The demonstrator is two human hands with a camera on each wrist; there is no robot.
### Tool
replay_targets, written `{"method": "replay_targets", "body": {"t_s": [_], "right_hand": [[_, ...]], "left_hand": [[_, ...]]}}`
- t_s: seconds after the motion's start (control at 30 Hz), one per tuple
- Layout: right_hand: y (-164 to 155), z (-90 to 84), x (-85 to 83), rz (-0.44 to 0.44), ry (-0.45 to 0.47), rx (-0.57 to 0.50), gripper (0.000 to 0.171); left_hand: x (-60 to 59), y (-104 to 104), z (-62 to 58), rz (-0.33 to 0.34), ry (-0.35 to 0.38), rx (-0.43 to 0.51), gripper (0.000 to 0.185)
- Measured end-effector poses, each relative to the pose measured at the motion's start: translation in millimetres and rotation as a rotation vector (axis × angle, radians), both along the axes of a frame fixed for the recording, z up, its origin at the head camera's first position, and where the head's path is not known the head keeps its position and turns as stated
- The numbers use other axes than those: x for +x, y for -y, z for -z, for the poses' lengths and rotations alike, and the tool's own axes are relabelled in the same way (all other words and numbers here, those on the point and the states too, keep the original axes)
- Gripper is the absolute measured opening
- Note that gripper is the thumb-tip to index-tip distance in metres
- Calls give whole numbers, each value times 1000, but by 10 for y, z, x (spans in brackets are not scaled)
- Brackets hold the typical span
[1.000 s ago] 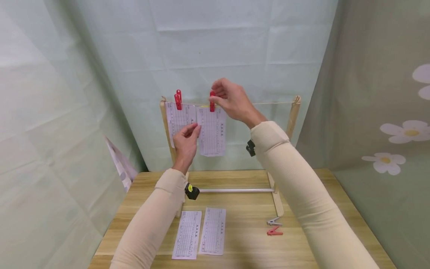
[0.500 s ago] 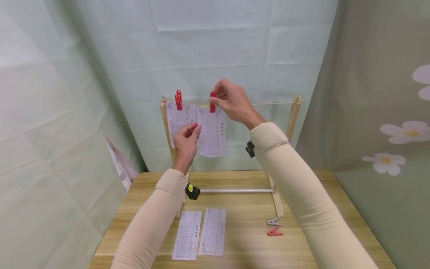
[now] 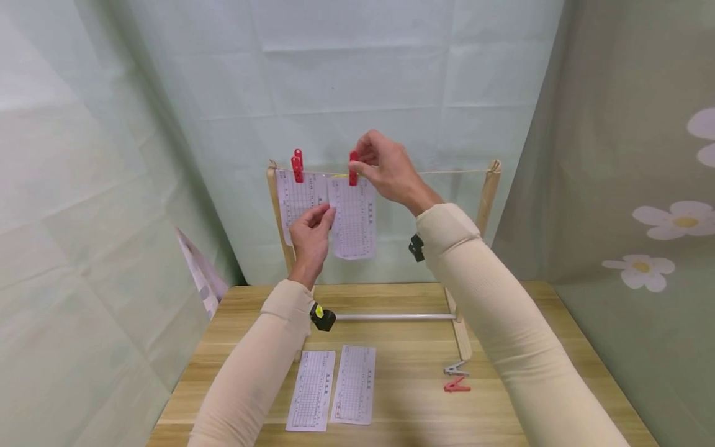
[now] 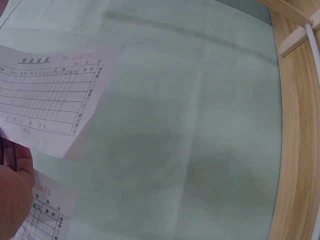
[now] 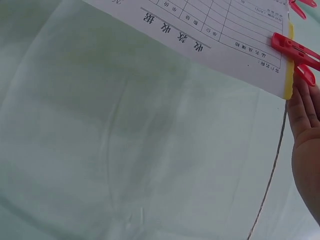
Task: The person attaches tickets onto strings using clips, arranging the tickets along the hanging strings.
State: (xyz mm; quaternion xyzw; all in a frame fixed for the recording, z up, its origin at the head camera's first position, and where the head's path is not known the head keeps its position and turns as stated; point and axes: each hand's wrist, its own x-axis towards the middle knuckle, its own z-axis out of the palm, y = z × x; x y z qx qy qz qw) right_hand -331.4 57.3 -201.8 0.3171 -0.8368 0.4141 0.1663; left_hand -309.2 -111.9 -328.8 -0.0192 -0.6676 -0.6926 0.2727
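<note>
Behind your work hangs the curtain [image 3: 357, 74], and under it spreads the table [image 3: 404, 351]. On that stands the wooden frame [image 3: 488, 192], a string [image 3: 452, 171] tied between its posts.

Both your hands are up near the string. Your right hand [image 3: 391, 166] has thumb and fingers closed on the held clip [image 3: 353, 179]; your left hand [image 3: 310, 239] pinches the left edge of the held sheet [image 3: 354, 223].

That sheet hangs at the string, beside the hung sheet [image 3: 301, 192]. The left loose sheet [image 3: 311, 391] and right loose sheet [image 3: 354, 383] lie on the table. Expect such thin paper to be very light and soft, quick to crease or tear. Hold it gently by an edge; the yellow strip [image 5: 288, 85] along its top is probably stiffer.

Your held clip looks like hard, light plastic with a firm spring; squeeze it by the handles. The left clip [image 3: 297, 171] sits on the hung sheet; the grey clip [image 3: 457, 369] and loose red clip [image 3: 457, 385] lie near the frame's right foot.

Your held sheet is headed 收款收据, with 客户名称 and 品名及规格 in print and a red number, seemingly 934231. The hung sheet's number is partly hidden, ending perhaps 466. No brand is legible.
</note>
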Motion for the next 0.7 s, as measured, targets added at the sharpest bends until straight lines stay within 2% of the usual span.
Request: {"method": "replay_targets", "body": {"t_s": [0.27,0.7], "right_hand": [[-3,8,-10,9,35,-5,28],[-39,13,-22,12,39,19,41]], "left_hand": [[8,-9,7,2,5,-4,27],[22,12,79,11,-61,1,27]]}}
